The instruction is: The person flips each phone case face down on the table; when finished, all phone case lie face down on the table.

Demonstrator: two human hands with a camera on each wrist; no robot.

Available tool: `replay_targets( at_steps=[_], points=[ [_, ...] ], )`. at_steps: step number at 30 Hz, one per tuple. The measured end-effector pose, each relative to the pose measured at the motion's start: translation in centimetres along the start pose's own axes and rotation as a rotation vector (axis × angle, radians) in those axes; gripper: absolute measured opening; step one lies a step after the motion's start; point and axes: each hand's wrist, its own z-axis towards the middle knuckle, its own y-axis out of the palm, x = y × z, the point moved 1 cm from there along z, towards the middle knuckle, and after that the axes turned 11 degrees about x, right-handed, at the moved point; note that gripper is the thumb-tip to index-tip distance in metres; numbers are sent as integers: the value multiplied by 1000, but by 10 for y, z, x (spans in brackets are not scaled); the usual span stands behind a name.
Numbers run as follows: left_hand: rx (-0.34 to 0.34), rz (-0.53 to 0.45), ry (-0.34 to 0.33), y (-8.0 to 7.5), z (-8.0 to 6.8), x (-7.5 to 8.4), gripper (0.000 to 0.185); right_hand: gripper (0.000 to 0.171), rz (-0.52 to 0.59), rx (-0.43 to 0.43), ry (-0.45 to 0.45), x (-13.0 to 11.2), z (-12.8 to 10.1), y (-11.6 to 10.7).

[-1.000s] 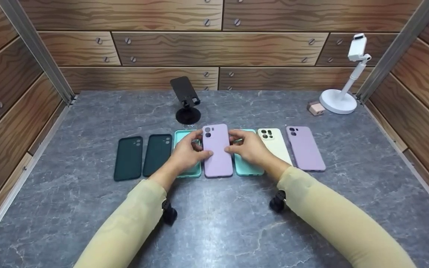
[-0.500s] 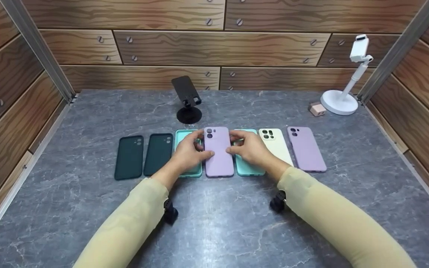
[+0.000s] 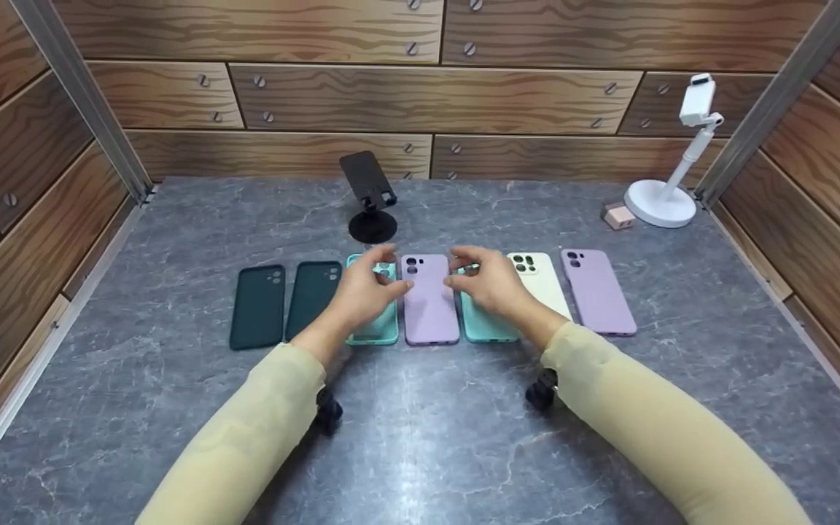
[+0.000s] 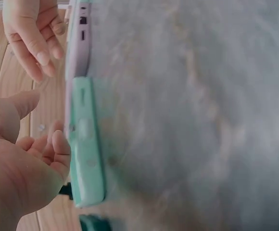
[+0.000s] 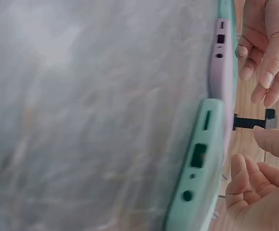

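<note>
A lilac phone case (image 3: 431, 313) lies flat on the table between my hands, camera cut-outs at its far end. My left hand (image 3: 364, 292) hovers over a turquoise case (image 3: 383, 328) to its left, thumb near the lilac edge. Above a second turquoise case (image 3: 491, 328) is my right hand (image 3: 494, 284). Both hands have loosely bent fingers and hold nothing. In the left wrist view my left hand (image 4: 24, 159) is raised clear of a turquoise case (image 4: 87, 149). The right wrist view has my right hand (image 5: 267, 187) apart from the other turquoise case (image 5: 195, 168).
Two dark green cases (image 3: 258, 310) lie at the left of the row. A cream case (image 3: 544, 288) and another lilac case (image 3: 599, 292) lie at the right. Behind stand a black phone stand (image 3: 371, 200), a pinkish block (image 3: 617, 216) and a white stand (image 3: 660, 204).
Both hands have let go of the middle lilac case, which now lies flat in the row. They have lifted slightly, and the left hand has drawn a little to the left.
</note>
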Motion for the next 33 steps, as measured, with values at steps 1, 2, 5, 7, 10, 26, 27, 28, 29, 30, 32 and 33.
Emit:
replay_targets(
  at_steps=[1, 2, 5, 7, 10, 26, 27, 28, 29, 30, 32, 33],
  points=[
    [9, -3, 2, -4, 0, 1, 66, 59, 4, 6, -4, -2, 0, 0],
    [20, -3, 7, -8, 0, 1, 64, 58, 9, 10, -11, -5, 0, 1],
    [45, 1, 4, -21, 3, 0, 61, 55, 36, 12, -43, -12, -1, 6],
    [55, 21, 6, -30, 5, -2, 59, 54, 54, 8, -59, -17, -1, 11],
    [61, 44, 5, -42, 7, -6, 58, 54, 82, -6, -79, -23, -1, 21],
    [13, 94, -26, -69, 8, -37, 57, 54, 54, -89, -95, -41, -1, 62],
    [14, 97, -30, -69, 9, -38, 56, 54, 43, -93, -91, -40, -1, 62],
    [11, 100, -33, -68, 9, -40, 57, 54, 33, -95, -89, -39, 0, 63],
    [8, 103, -37, -68, 9, -41, 57, 54, 20, -98, -84, -38, 0, 64],
    [4, 110, -39, -68, 10, -43, 57, 54, 8, -101, -81, -37, 1, 65],
    [-7, 121, -47, -68, 10, -46, 59, 54, -12, -106, -73, -34, 1, 67],
    [-12, 127, -49, -68, 10, -46, 59, 54, -19, -106, -71, -33, 1, 68]
  ],
)
